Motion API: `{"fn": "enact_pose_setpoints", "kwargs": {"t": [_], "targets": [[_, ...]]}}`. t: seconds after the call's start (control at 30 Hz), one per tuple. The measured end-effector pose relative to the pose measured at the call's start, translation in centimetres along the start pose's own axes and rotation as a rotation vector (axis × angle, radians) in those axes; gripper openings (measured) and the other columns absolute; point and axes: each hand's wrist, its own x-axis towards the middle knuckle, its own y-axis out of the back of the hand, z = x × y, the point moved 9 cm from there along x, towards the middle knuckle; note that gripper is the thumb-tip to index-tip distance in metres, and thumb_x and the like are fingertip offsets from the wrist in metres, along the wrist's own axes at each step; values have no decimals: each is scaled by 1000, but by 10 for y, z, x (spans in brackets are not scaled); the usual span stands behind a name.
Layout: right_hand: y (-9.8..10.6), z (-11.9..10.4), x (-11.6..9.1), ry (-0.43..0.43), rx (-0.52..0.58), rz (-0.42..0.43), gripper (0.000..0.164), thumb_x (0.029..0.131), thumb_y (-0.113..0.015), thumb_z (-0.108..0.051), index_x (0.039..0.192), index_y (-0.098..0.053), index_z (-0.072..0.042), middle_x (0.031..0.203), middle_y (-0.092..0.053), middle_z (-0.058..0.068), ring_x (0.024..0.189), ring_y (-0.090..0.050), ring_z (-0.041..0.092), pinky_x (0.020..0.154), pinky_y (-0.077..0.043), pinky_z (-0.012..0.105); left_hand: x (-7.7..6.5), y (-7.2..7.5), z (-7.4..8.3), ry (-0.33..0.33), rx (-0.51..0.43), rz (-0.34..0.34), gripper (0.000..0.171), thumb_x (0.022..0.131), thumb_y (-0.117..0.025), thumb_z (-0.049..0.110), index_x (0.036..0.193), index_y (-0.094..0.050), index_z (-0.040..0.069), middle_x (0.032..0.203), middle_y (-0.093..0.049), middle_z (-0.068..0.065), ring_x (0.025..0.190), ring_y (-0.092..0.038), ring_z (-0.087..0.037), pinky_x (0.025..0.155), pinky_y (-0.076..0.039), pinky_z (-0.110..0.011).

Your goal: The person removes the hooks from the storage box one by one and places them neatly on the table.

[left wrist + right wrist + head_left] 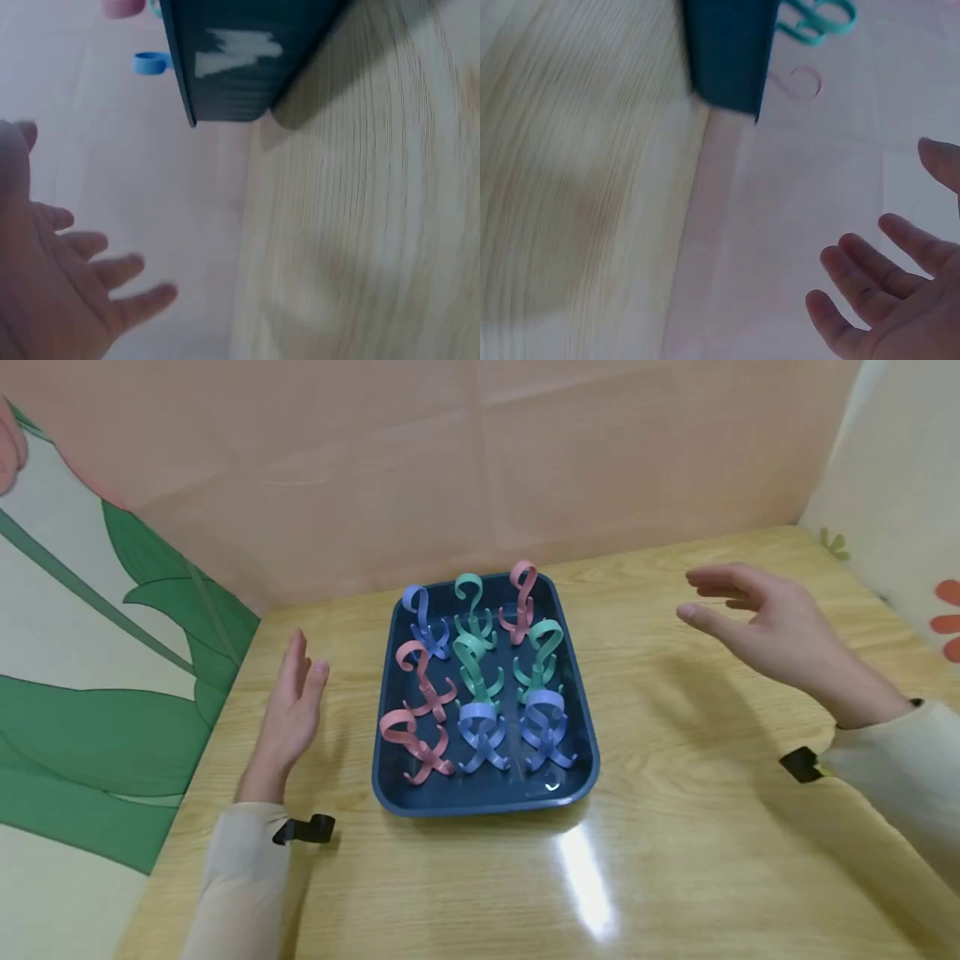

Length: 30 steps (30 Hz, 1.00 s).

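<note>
Head view shows your left hand [288,718] and right hand [776,631], both opened wide, apart from the blue tray [480,808] with coloured hooks [478,689].

The tray [487,805] on the table [435,893] holds hooks [483,747].

A yellowish wood-grain table [420,893] spreads before you, a white streak of reflected light [588,885] on its surface, as a creased peach backdrop [480,468] rises behind, between a leaf-patterned wall [97,735] at your left and a flower-printed wall [900,468] at your right.
</note>
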Motion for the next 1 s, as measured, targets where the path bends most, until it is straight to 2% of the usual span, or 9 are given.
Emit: {"fn": "enact_pose_setpoints", "kwargs": {"t": [0.07,0.17,0.33,0.43,0.53,0.6,0.73,0.87,1.0], "targets": [[-3,-4,-3,3,80,13,50,96,-70,-32,142,-57,-17,140,-58,6,122,-55,20,83,-40,9,0,-7,0,6,-118,-27,70,106,-37,51,162,-2,28,168,-7,0,151,-17,-29,116,-21,-57],[-10,-15,-6,62,216,11,45,94,-73,-19,136,-60,-11,134,-61,3,114,-58,9,87,-43,9,1,-17,-3,30,-260,-63,72,107,-41,46,163,-3,23,167,-13,-4,149,-25,-31,111,-32,-58],[-28,-37,-13,145,370,-47,44,92,-72,-3,135,-59,-3,131,-61,6,115,-60,13,91,-47,14,4,-31,-14,136,-390,-77,75,105,-50,41,163,-6,23,165,-24,-9,141,-40,-34,91,-52,-49],[-39,-47,-16,149,401,-94,45,93,-71,-3,136,-58,-4,132,-61,7,117,-61,16,91,-49,17,4,-39,-20,205,-476,-99,73,105,-52,36,163,-9,23,163,-29,-11,138,-45,-35,82,-57,-43],[-50,-55,-18,147,442,-132,45,93,-71,-3,136,-57,-5,132,-62,8,117,-63,17,90,-51,23,3,-48,-23,262,-558,-149,72,105,-53,35,163,-12,23,162,-30,-13,136,-46,-38,81,-57,-42],[-58,-59,-19,145,479,-156,45,92,-72,-3,136,-57,-4,131,-62,10,117,-63,19,91,-52,26,3,-54,-25,299,-575,-183,73,104,-54,38,162,-14,22,161,-33,-13,135,-47,-38,83,-57,-44],[-73,-66,-21,135,525,-201,46,92,-72,-4,135,-58,-4,130,-63,10,117,-64,20,91,-53,28,5,-63,-27,339,-538,-219,73,103,-56,41,162,-18,21,159,-38,-9,135,-48,-36,86,-56,-47],[-87,-71,-22,143,556,-241,44,92,-73,-4,133,-59,-3,128,-63,13,115,-64,22,90,-54,31,7,-68,-26,340,-519,-213,68,104,-54,37,161,-22,18,155,-43,-12,132,-50,-36,85,-57,-46],[-102,-76,-22,166,599,-286,42,91,-74,-3,131,-61,-1,126,-65,13,115,-64,26,89,-55,34,8,-71,-30,364,-496,-207,63,104,-57,33,159,-29,19,152,-46,-14,128,-54,-34,81,-58,-42]]}}
